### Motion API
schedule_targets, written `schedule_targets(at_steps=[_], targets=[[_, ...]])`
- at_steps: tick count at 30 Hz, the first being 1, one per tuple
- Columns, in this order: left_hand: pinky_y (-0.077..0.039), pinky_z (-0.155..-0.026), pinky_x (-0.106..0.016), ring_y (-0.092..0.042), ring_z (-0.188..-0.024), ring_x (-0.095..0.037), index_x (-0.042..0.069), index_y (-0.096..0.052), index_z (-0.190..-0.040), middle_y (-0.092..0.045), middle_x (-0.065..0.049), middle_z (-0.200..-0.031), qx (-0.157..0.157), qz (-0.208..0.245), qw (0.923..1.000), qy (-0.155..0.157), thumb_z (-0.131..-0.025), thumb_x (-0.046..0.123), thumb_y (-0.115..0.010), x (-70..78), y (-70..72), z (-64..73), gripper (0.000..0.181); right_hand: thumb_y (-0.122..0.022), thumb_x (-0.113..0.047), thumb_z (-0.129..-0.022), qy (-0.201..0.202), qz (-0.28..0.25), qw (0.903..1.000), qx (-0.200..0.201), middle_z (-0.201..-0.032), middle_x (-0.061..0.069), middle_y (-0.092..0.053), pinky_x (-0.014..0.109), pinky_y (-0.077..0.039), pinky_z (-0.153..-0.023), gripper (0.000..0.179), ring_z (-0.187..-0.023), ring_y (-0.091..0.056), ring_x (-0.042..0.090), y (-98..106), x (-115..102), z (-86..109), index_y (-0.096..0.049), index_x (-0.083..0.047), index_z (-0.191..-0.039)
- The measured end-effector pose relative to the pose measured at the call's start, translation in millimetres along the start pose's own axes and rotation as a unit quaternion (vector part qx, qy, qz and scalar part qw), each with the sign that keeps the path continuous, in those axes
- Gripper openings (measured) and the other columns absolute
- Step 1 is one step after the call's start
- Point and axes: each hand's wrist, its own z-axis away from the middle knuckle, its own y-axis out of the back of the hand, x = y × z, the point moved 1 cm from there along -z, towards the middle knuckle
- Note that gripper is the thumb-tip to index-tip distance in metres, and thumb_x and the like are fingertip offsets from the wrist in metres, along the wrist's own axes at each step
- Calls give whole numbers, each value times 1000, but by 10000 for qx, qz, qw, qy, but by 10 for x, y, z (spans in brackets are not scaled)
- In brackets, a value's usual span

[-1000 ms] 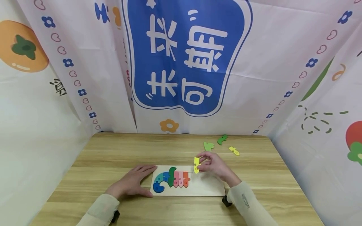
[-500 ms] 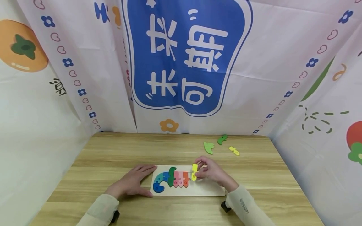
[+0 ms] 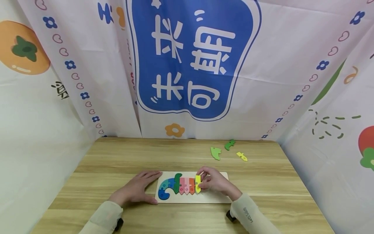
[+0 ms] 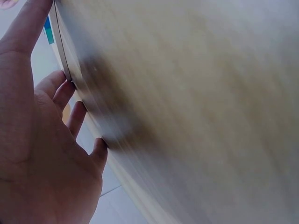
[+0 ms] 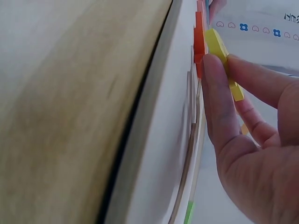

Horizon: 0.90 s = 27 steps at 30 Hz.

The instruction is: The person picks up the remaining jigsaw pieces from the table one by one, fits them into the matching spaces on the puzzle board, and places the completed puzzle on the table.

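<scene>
My right hand (image 3: 214, 181) pinches a yellow puzzle piece (image 3: 197, 184) between thumb and fingers. In the right wrist view the yellow piece (image 5: 219, 53) is tilted, right beside the orange piece (image 5: 199, 37). Beneath lies a pale wooden puzzle board (image 3: 210, 197). Blue, dark green (image 3: 177, 184), pink and orange pieces (image 3: 191, 186) sit in its left half. At the board's left end my left hand (image 3: 135, 188) rests with fingers spread, thumb at the near corner and fingertips at the far one. The left wrist view shows these fingertips (image 4: 58, 88) against the board's edge.
Farther back on the wooden table (image 3: 117, 152) lie a light green piece (image 3: 215, 153), a dark green piece (image 3: 229, 144) and another yellow piece (image 3: 242, 156). A printed white curtain (image 3: 157, 126) hangs behind the table.
My right hand has brought the yellow piece left and nearer to me, down beside the orange piece. The light green piece is now fully uncovered. My left hand stays put.
</scene>
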Motion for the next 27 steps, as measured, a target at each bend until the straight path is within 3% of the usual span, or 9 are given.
schedule_targets(at_steps=[11, 21, 27], targets=[[-30, -116, -70, -34, -149, -38, 25, -37, -162, -38, -3, -165, 17, -28, 10000, -48, -73, 75, -79, 24, 19, -11, 110, -78, 5, -87, 27, 65, 10000, 37, -103, 18, -59, 33, -63, -71, 36, -79, -66, 16, -58, 20, -24, -64, -4, -118], [-28, -118, -70, -32, -150, -36, 29, -36, -162, -37, 1, -166, -72, 67, 9999, 112, -73, 74, -79, 14, -6, -21, 108, -84, -1, -84, 15, 887, 9957, 276, -96, 8, -63, 26, -55, -66, 35, -79, -63, 16, -78, 24, -52, -67, -8, -113], [-28, -117, -71, -32, -150, -38, 27, -36, -163, -37, -2, -166, -59, 72, 9999, 50, -74, 73, -80, 32, 22, -9, 109, -87, -4, -81, 74, 1045, 9940, 330, -94, 7, -65, 24, -54, -69, 34, -81, -61, 17, -80, 45, -53, -69, -7, -110]])
